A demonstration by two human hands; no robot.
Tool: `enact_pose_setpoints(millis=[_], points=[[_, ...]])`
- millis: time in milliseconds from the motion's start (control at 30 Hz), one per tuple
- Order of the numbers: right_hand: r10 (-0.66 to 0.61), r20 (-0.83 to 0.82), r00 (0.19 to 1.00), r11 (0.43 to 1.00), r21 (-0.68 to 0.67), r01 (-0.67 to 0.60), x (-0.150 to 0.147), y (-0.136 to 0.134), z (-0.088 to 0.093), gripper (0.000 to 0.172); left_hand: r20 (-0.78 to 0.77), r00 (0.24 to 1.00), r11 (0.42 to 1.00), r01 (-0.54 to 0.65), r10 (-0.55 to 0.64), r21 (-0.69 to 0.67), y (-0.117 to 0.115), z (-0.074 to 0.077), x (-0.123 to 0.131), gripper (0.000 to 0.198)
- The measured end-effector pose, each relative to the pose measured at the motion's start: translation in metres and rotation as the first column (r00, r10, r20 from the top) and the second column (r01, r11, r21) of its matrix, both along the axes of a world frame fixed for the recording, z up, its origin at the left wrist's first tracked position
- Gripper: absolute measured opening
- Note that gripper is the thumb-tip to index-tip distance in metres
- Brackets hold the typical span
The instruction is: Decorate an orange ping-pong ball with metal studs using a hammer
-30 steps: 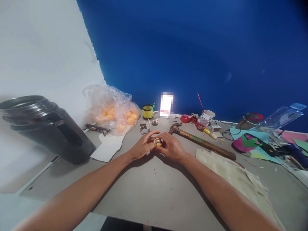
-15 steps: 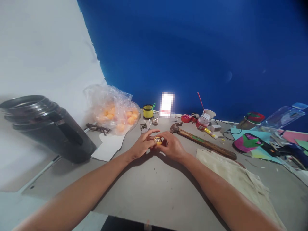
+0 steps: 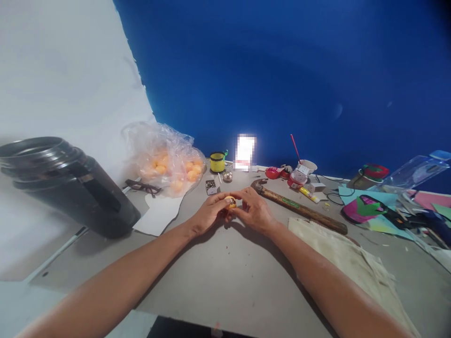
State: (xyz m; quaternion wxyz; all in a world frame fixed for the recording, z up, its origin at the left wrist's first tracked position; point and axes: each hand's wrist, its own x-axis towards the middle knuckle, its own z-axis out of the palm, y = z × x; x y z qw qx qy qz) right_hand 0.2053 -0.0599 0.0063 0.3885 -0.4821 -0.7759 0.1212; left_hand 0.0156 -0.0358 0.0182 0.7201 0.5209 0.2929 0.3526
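Both my hands meet over the middle of the grey table around a small orange ball with a shiny metal piece on it. My left hand cups the ball from the left, fingers curled round it. From the right, my right hand pinches it with fingertips on top. The ball is mostly hidden by the fingers. A clear plastic bag of orange balls lies to the back left. A wooden-handled hammer lies just right of my right hand.
A black bucket lies on its side at the left. Dark glasses, a small tin of pins, a yellow cup and small pots stand behind my hands. Beige cloth and coloured paper scraps fill the right side.
My fingers have closed further over the ball, hiding its shiny piece. My right fingertips have moved up onto its top. Both hands have lifted slightly.
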Motion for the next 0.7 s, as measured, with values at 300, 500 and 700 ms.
enact_pose_setpoints(millis=[300,500,700], points=[[-0.521,0.532,0.667,0.749,-0.089,0.656,0.054,0.03,0.007,0.035,-0.008,1.0,1.0,-0.022,0.022,0.009,0.0,0.004,-0.004,0.019],[-0.429,0.627,0.65,0.723,-0.194,0.663,0.06,0.034,0.01,0.03,-0.041,0.999,0.999,0.033,-0.033,-0.005,-0.003,0.003,-0.004,0.033],[-0.447,0.591,0.671,0.756,-0.153,0.637,0.057,0.033,0.009,0.021,-0.216,0.975,0.993,-0.035,0.058,0.11,-0.001,0.004,-0.005,0.047]])
